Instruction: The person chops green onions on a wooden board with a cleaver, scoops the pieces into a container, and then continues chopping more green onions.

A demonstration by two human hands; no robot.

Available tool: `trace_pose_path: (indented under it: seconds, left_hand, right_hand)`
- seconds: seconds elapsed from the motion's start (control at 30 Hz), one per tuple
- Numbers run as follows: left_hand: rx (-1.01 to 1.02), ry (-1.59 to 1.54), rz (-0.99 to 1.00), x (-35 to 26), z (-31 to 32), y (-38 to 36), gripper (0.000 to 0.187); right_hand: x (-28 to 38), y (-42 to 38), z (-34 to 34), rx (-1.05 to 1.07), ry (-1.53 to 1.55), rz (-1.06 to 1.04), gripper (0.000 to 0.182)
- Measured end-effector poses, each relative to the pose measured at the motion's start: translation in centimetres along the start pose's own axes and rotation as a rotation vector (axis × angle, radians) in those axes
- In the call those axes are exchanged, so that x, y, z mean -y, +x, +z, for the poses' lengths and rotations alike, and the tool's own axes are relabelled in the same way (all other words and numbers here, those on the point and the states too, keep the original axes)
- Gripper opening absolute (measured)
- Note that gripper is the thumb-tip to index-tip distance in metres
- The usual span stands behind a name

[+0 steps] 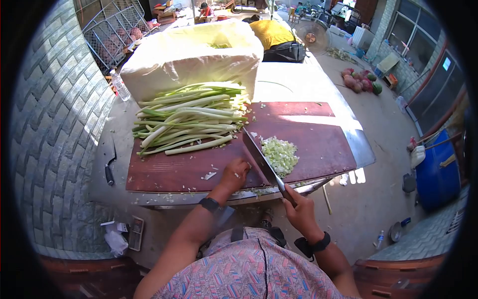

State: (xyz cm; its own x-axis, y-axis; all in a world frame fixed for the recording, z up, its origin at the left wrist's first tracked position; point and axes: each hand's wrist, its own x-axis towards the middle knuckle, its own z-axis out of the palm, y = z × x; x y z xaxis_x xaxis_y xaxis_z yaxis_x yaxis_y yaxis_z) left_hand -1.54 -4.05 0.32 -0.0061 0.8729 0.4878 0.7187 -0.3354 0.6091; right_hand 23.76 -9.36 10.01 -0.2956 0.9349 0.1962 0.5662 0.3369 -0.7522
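Observation:
My right hand is wrapped round the handle of a long kitchen knife. Its blade points away from me over the reddish-brown cutting board, just left of a pile of chopped scallions. My left hand rests on the board near its front edge, left of the blade, fingers curled in, and no scallion sticks out of it. Beyond it, a heap of whole scallions lies across the board's left part, stalks roughly side by side. A few cut bits lie beside my left hand.
Behind the scallions stands a large box lined with white plastic. A second knife lies left of the board, with a plastic bottle farther back. A black bag sits at the table's far end. A brick wall borders the left.

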Motion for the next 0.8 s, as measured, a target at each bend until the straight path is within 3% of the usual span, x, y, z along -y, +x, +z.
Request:
trace_pose_path:
  seconds: [0.17, 0.4, 0.63, 0.7, 0.73, 0.8]
  left_hand:
    - [-0.019, 0.004, 0.026, 0.7, 0.5, 0.0, 0.005]
    - [-0.03, 0.027, 0.087, 0.8, 0.5, 0.2, 0.005]
    - [-0.019, 0.056, 0.102, 0.6, 0.3, 0.2, 0.008]
    - [0.045, 0.044, 0.05, 0.4, 0.2, -0.5, 0.016]
    - [0.022, 0.05, 0.057, -0.1, 0.1, -1.0, 0.016]
    - [-0.002, 0.053, 0.022, -1.7, 0.0, -2.8, 0.056]
  right_hand:
    - [1.6, -1.9, -1.0, 0.08, -0.058, -0.056, 0.048]
    - [1.9, -0.8, -0.5, 0.165, -0.072, 0.048, 0.045]
    - [-2.0, 2.3, 5.2, -0.003, 0.035, -0.032, 0.049]
    - [-2.8, 2.8, 4.8, -0.066, 0.122, -0.107, 0.049]
    - [-3.4, 2.3, 4.0, -0.042, 0.167, -0.008, 0.048]
    - [-4.1, 1.2, 1.9, -0.017, 0.208, 0.08, 0.048]
